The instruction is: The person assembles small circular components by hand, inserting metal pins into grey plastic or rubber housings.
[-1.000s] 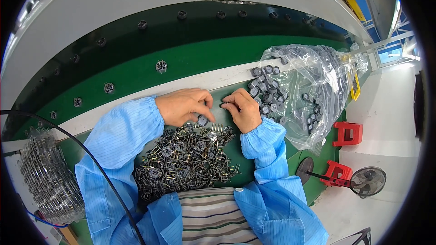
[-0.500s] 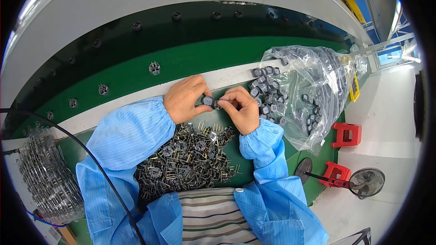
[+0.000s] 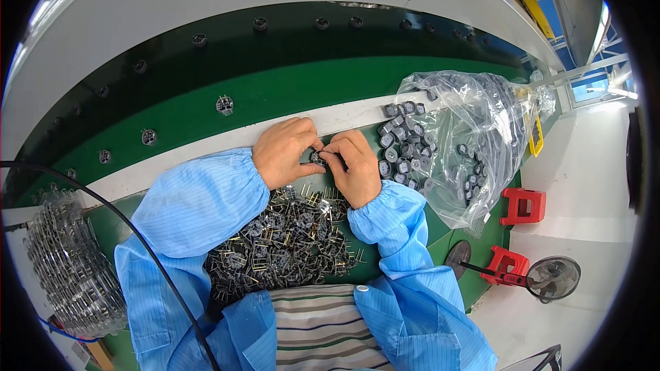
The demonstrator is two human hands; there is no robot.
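Observation:
Above the near edge of the green belt, my left hand (image 3: 285,154) is closed, with thumb and forefinger pinching a small round dark part (image 3: 317,158). My right hand (image 3: 355,166) meets it from the other side, its fingertips pressed on the same part. Pins or a patterned face seem to show on the part, but fingertips cover much of it. Just below my hands lies a heap of small black components with metal pins (image 3: 282,251). Grey-black round caps (image 3: 405,144) spill from a clear plastic bag (image 3: 474,117) to the right of my right hand.
Single round parts (image 3: 225,105) sit spaced out along the green belt (image 3: 295,86). A stack of clear plastic trays (image 3: 75,268) stands at the left, crossed by a black cable (image 3: 130,223). Red stools (image 3: 522,206) and a fan (image 3: 552,278) are at the right.
My right hand has moved left against my left hand, bringing its small component together with the grey cap my left fingers held. Parts on the belt have shifted slightly left.

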